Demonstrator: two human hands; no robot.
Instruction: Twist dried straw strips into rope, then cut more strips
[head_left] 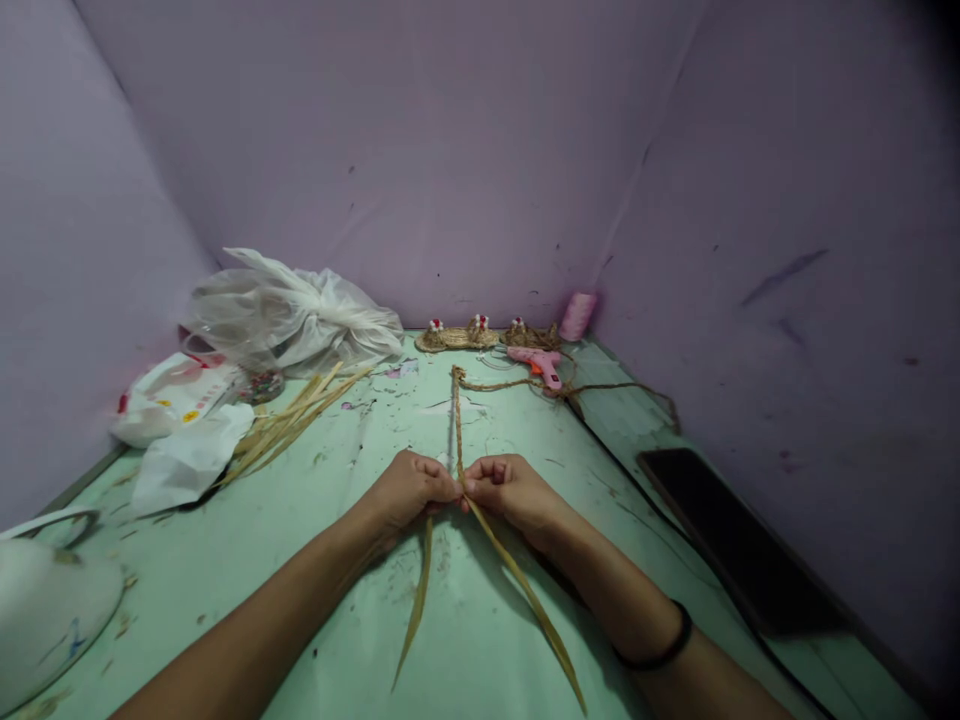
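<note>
My left hand (420, 490) and my right hand (510, 490) meet over the middle of the green tabletop, fingertips pinched together at the lower end of a thin braided cord (458, 420). From there the cord runs straight away from me to a knot (457, 372), where it bends right towards the glue gun. Two loose flat straw strands hang towards me below the pinch. The shorter left strand (421, 600) comes out under my left hand, and the longer right strand (529, 595) passes beneath my right hand. Both hands are closed; the exact crossing of strands is hidden by my fingers.
A pink glue gun (541, 365), a pink thread spool (578, 316) and woven straw pieces with red-and-white beads (457, 340) lie at the back. Left are a tied plastic bag (307, 310), straw strips (292, 425) and a white lamp-like object (56, 610). A dark phone (727, 540) lies right.
</note>
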